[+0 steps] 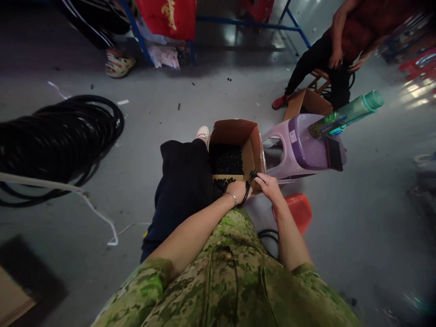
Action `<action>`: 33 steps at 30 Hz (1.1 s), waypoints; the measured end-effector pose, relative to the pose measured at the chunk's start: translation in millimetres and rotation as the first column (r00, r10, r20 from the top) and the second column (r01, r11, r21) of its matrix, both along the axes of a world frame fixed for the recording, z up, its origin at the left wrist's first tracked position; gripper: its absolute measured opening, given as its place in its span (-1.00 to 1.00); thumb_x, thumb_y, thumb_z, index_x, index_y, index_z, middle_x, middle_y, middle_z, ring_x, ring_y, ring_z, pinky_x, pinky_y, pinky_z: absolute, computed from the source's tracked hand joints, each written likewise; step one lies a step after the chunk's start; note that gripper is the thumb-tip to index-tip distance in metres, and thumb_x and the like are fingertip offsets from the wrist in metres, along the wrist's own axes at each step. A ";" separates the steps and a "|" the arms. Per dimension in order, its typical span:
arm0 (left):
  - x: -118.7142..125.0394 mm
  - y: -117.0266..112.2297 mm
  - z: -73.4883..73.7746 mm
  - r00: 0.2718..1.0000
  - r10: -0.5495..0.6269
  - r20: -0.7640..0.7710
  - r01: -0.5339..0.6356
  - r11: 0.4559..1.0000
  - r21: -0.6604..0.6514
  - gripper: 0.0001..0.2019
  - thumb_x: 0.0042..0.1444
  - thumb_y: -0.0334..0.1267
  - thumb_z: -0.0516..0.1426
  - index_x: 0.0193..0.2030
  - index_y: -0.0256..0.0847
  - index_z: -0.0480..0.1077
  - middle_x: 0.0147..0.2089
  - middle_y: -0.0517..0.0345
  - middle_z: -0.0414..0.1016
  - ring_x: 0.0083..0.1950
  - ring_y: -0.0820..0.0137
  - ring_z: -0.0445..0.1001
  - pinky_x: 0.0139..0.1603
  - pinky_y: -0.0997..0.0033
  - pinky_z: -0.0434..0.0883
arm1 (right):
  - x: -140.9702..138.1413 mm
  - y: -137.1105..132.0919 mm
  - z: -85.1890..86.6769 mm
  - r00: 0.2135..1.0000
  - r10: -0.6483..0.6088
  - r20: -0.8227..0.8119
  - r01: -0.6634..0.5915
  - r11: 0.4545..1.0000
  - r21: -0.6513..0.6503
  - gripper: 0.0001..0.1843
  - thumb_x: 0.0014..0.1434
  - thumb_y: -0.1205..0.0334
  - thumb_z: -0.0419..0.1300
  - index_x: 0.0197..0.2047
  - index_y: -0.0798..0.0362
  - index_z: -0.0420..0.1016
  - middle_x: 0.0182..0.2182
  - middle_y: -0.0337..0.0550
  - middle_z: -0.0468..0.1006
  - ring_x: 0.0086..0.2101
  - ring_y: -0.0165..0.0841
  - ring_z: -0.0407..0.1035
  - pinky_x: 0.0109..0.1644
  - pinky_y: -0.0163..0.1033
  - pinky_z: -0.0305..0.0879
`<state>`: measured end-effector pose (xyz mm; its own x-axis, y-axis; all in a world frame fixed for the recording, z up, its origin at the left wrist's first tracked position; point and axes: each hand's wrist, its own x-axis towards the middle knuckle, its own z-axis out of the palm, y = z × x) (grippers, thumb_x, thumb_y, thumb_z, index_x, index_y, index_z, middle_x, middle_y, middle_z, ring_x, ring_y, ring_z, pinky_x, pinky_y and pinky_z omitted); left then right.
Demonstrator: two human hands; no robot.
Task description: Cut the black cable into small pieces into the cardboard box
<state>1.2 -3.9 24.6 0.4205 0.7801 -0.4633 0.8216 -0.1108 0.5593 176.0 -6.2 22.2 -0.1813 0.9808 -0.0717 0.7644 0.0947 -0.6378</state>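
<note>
My left hand [236,190], with a bracelet at the wrist, is closed around a thin black tube [245,193] that bends in a loop. My right hand [268,184] pinches a small black fitting [254,174] at the upper end of the tube. Both hands are over the near edge of an open cardboard box [255,141] between my legs. Inside it lies a heap of small black parts [228,161]. A strip of cardboard parts these from more black pieces [223,183] beside my left hand.
A purple stool [289,141] on the right bears a green bottle [347,113] and a dark phone [334,154]. Near my right forearm lies a red plastic container [298,211]. Coiled black hose [61,141] covers the floor at left. Another person [335,54] sits at upper right.
</note>
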 end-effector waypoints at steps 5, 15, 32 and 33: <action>-0.9 0.7 5.1 1.000 0.008 -0.022 -0.008 1.000 -0.023 -0.59 0.21 -0.08 -0.05 -0.14 -0.27 0.55 -0.14 -0.13 0.60 -0.09 0.23 0.58 -0.07 0.40 0.46 | -2.2 2.8 -4.2 0.999 -0.002 0.033 0.002 1.000 0.000 -0.66 0.27 0.08 0.04 -0.14 0.05 0.59 -0.27 -0.08 0.63 -0.24 -0.25 0.49 -0.14 -0.24 0.35; -1.0 2.4 1.1 0.999 0.038 -0.031 -0.037 0.999 0.005 -0.55 0.23 -0.11 -0.07 -0.17 -0.33 0.58 -0.15 -0.20 0.59 -0.07 0.18 0.57 -0.01 0.28 0.45 | -8.6 4.4 -5.7 0.996 -0.077 0.040 0.076 0.997 0.017 -0.64 0.29 0.07 0.00 -0.20 0.03 0.58 -0.36 -0.11 0.62 -0.32 -0.26 0.47 -0.24 -0.25 0.33; -0.5 3.4 1.7 0.993 0.114 0.042 -0.115 0.993 0.011 -0.55 0.22 0.01 -0.03 -0.14 -0.25 0.56 -0.13 -0.13 0.61 -0.09 0.17 0.57 -0.07 0.33 0.44 | -8.8 -3.8 1.9 0.979 -0.203 -0.022 0.205 0.975 0.086 -0.59 0.29 0.01 0.00 -0.01 0.03 0.52 -0.23 -0.10 0.62 -0.21 -0.24 0.49 -0.05 -0.17 0.38; -0.4 3.1 1.8 0.993 0.109 0.043 -0.110 0.994 0.008 -0.55 0.22 0.02 -0.04 -0.13 -0.26 0.55 -0.13 -0.13 0.60 -0.09 0.17 0.57 -0.08 0.33 0.45 | -8.2 -3.3 2.2 0.983 -0.185 -0.004 0.185 0.978 0.093 -0.61 0.29 0.01 0.01 -0.02 0.01 0.53 -0.20 -0.10 0.63 -0.17 -0.23 0.49 -0.03 -0.16 0.37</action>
